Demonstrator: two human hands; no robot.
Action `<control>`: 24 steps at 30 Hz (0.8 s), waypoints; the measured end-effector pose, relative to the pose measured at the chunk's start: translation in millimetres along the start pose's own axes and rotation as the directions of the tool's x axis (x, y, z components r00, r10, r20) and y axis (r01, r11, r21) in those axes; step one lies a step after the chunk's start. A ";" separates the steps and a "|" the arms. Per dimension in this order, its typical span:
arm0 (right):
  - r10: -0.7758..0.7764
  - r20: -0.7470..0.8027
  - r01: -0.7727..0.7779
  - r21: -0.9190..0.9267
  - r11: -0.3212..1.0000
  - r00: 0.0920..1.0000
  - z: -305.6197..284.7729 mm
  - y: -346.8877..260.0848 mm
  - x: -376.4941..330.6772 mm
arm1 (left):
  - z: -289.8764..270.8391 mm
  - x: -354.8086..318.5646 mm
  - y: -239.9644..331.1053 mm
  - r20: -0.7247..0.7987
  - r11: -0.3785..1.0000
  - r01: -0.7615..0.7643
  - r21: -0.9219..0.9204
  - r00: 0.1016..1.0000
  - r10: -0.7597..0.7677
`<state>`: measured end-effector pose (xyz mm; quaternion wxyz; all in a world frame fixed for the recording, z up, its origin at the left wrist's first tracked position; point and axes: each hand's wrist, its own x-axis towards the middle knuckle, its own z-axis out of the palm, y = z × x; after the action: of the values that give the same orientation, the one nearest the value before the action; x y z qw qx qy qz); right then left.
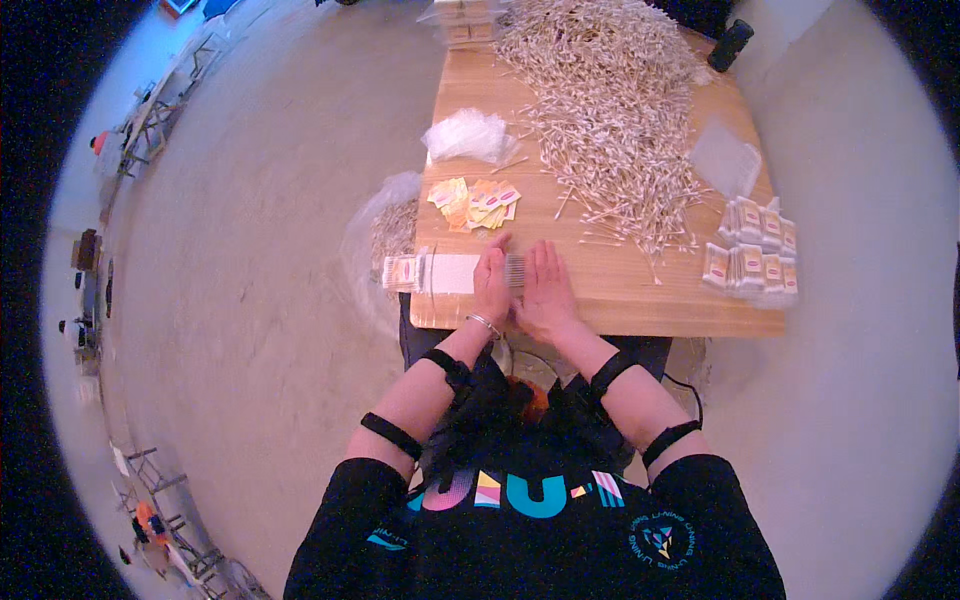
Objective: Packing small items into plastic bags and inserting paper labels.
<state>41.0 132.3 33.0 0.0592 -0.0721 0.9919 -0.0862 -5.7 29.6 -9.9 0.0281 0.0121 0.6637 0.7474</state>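
Near the table's front edge, a small row of cotton swabs (515, 270) sits between my two hands. My left hand (490, 285) stands on edge against its left side, fingers together. My right hand (546, 296) presses along the right side with its fingers stretched forward; its thumb is hard to make out. Left of my left hand lies a flat white strip (452, 273), and beyond it a packed bundle of swabs (400, 272) at the table's left edge. Yellow and orange printed cards (490, 204) lie in a loose pile just ahead of my left hand.
A large heap of loose cotton swabs (615, 120) covers the far middle of the wooden table (640, 300). Clear plastic bags (470, 137) lie at left. Filled swab packs (750, 265) stand at right, near a plastic sheet (725, 160). A dark cylinder (731, 46) stands far right.
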 end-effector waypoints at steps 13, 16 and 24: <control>-0.001 0.027 0.000 0.047 0.999 1.000 -1.0 3.5 1.5 | -13.1 -25.2 12.0 0.077 0.833 -0.225 0.505 0.973 0.216; 0.012 0.032 -0.011 -0.024 1.000 0.999 1.6 4.3 0.9 | -25.1 -47.5 28.7 0.344 0.589 -0.404 0.700 0.913 0.218; -0.020 0.000 0.020 -0.177 0.984 1.000 7.2 3.7 0.2 | -24.4 -56.3 36.5 0.477 0.447 -0.478 0.757 0.870 0.122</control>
<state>41.3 134.7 25.4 0.0509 -0.0870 0.9949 0.0015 48.2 -2.1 24.5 0.0020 0.2781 0.9137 0.2962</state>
